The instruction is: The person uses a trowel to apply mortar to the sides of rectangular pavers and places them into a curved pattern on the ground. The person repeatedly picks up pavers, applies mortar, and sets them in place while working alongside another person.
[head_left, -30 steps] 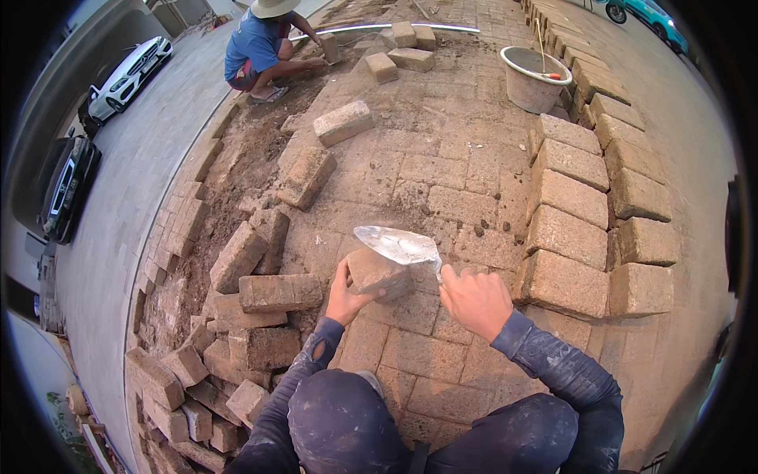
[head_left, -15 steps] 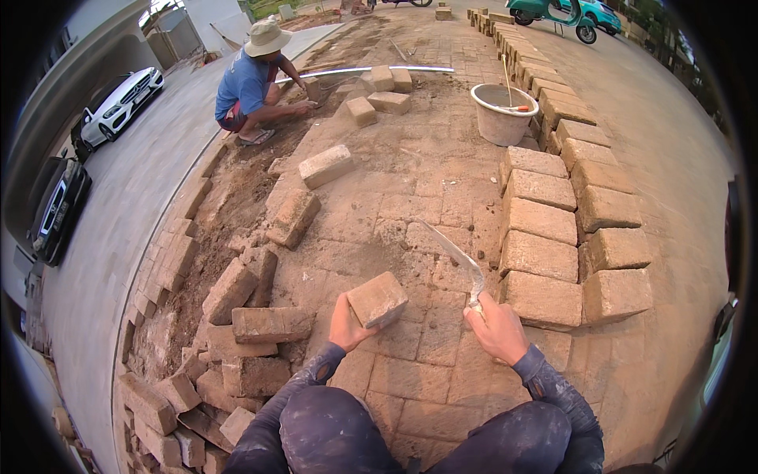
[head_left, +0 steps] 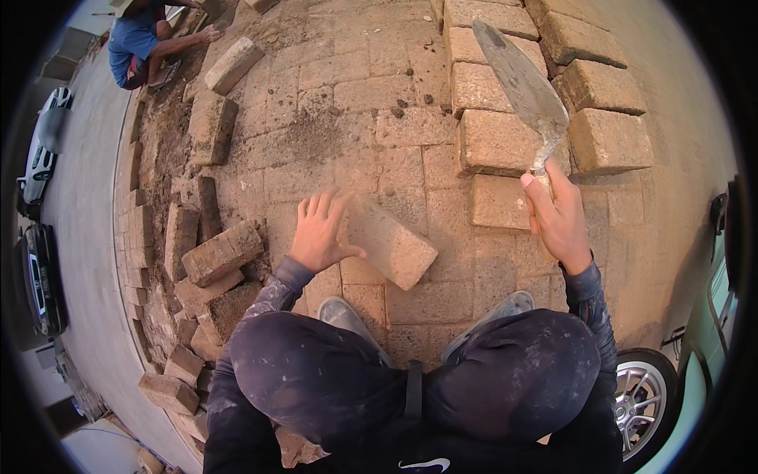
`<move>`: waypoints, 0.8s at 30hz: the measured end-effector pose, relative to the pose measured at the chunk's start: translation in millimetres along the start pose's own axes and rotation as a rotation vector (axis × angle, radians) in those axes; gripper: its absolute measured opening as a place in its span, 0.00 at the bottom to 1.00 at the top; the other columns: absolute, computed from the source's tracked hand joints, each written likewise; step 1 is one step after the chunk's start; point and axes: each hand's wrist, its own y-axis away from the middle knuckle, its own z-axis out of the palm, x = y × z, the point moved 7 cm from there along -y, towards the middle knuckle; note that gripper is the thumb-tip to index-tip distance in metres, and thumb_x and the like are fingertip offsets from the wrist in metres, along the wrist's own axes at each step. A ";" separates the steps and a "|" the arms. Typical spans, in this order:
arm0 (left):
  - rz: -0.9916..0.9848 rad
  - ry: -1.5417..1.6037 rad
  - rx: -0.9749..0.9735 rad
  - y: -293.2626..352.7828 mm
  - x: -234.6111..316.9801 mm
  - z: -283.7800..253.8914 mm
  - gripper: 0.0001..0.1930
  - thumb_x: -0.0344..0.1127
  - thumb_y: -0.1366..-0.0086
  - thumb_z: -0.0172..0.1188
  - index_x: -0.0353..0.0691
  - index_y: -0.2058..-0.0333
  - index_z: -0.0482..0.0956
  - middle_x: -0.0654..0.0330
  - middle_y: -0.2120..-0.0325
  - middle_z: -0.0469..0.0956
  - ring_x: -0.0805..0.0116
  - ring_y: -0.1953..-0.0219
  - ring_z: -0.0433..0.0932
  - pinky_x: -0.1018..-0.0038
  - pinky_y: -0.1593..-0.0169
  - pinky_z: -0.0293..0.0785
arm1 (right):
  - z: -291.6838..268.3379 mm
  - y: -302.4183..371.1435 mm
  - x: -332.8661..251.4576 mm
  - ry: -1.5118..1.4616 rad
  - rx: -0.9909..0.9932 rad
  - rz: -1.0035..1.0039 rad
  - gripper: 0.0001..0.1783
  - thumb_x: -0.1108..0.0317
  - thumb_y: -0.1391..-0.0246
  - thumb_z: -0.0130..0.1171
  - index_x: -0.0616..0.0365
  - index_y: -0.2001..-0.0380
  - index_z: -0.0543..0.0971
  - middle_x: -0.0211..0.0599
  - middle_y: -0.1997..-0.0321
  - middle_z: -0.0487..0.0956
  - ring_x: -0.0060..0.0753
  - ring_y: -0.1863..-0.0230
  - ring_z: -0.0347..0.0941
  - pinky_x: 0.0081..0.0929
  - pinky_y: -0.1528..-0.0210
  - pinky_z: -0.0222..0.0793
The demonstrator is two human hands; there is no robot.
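In front of my knees, a tan paving brick (head_left: 395, 246) lies at an angle on the pavers, its far end a little blurred. My left hand (head_left: 317, 235) is just left of this brick, fingers spread and thumb stretched toward its side. It grips nothing. My right hand (head_left: 559, 215) is closed around the handle of a pointed trowel (head_left: 521, 83). The mortar-stained blade points up and forward, over the near end of the stacked bricks (head_left: 501, 142).
To the left is a loose brick pile (head_left: 223, 253) beside a trench of bare soil. Another person (head_left: 146, 43) crouches at the far left. Cars stand beyond the grey paving (head_left: 87, 174). A vehicle wheel (head_left: 643, 403) is close by at lower right.
My left hand has let go of the brick, which now rests on the paving. The trowel has come up, blade over the stacked bricks. My view has tilted downward.
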 end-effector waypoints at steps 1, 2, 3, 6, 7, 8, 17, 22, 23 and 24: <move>0.048 -0.041 -0.016 -7.8 -0.9 -2.2 0.61 0.64 0.65 0.77 0.45 0.33 0.60 0.51 0.37 0.64 0.49 0.35 0.62 0.47 0.34 0.54 | -4.9 2.5 2.7 -0.039 0.015 0.028 0.15 0.61 0.34 0.56 0.66 0.60 0.73 0.36 0.84 0.70 0.25 0.85 0.65 0.29 0.78 0.60; 0.097 -0.078 -0.031 -15.3 2.7 -0.9 0.63 0.64 0.66 0.78 0.45 0.32 0.59 0.51 0.35 0.62 0.49 0.33 0.61 0.45 0.32 0.52 | -8.7 6.9 7.7 -0.062 0.028 0.050 0.15 0.61 0.34 0.56 0.65 0.60 0.73 0.33 0.84 0.70 0.22 0.85 0.64 0.28 0.79 0.59; 0.231 -0.175 -0.168 -24.7 16.7 11.4 0.65 0.64 0.66 0.78 0.45 0.30 0.55 0.51 0.34 0.60 0.49 0.31 0.58 0.45 0.31 0.51 | -12.5 9.9 12.8 -0.085 0.042 0.068 0.15 0.60 0.34 0.56 0.64 0.60 0.73 0.30 0.84 0.69 0.19 0.86 0.63 0.26 0.80 0.58; 0.591 -0.388 -0.425 -39.3 53.7 48.3 0.69 0.65 0.65 0.79 0.46 0.28 0.49 0.50 0.32 0.58 0.51 0.29 0.55 0.44 0.29 0.48 | -23.0 24.1 24.0 -0.118 0.057 0.084 0.14 0.60 0.33 0.55 0.62 0.59 0.73 0.26 0.85 0.69 0.15 0.86 0.62 0.23 0.81 0.57; 0.678 -0.399 -0.419 -37.8 58.2 62.8 0.69 0.64 0.65 0.79 0.45 0.28 0.48 0.50 0.32 0.58 0.51 0.30 0.56 0.44 0.29 0.49 | -24.7 29.4 26.6 -0.117 0.063 0.086 0.13 0.61 0.33 0.55 0.62 0.59 0.74 0.26 0.85 0.69 0.16 0.86 0.62 0.23 0.81 0.58; 0.768 -0.409 -0.410 -34.9 62.1 75.9 0.69 0.63 0.64 0.80 0.44 0.28 0.48 0.49 0.32 0.59 0.52 0.30 0.56 0.44 0.29 0.49 | -27.8 33.9 27.5 -0.089 0.076 0.060 0.12 0.61 0.33 0.55 0.61 0.59 0.73 0.25 0.85 0.69 0.15 0.86 0.63 0.22 0.82 0.57; 0.544 -0.121 -0.646 -46.9 76.6 66.6 0.62 0.52 0.68 0.78 0.34 0.34 0.57 0.49 0.47 0.67 0.50 0.43 0.66 0.54 0.37 0.57 | -91.1 95.6 60.9 -0.230 0.310 0.162 0.10 0.63 0.33 0.53 0.60 0.62 0.72 0.23 0.84 0.67 0.15 0.86 0.61 0.20 0.81 0.56; 0.425 0.012 -0.568 -64.1 129.4 12.1 0.60 0.51 0.67 0.76 0.31 0.36 0.58 0.47 0.49 0.67 0.48 0.45 0.66 0.57 0.39 0.58 | -116.7 129.6 90.5 -0.406 0.451 0.255 0.12 0.61 0.32 0.51 0.59 0.61 0.71 0.26 0.81 0.69 0.16 0.86 0.63 0.18 0.82 0.57; 0.414 0.020 -0.557 -68.7 142.5 3.4 0.59 0.51 0.67 0.76 0.30 0.36 0.58 0.47 0.49 0.66 0.47 0.45 0.66 0.57 0.39 0.58 | -121.6 135.1 93.7 -0.462 0.476 0.263 0.12 0.60 0.32 0.51 0.59 0.61 0.71 0.27 0.81 0.70 0.17 0.86 0.64 0.18 0.82 0.58; 0.429 0.038 -0.502 -76.3 157.7 -7.3 0.59 0.50 0.67 0.75 0.31 0.36 0.58 0.46 0.48 0.66 0.47 0.45 0.65 0.56 0.38 0.58 | -126.8 140.9 95.3 -0.520 0.500 0.273 0.12 0.60 0.32 0.50 0.59 0.60 0.70 0.29 0.80 0.70 0.17 0.86 0.64 0.18 0.82 0.58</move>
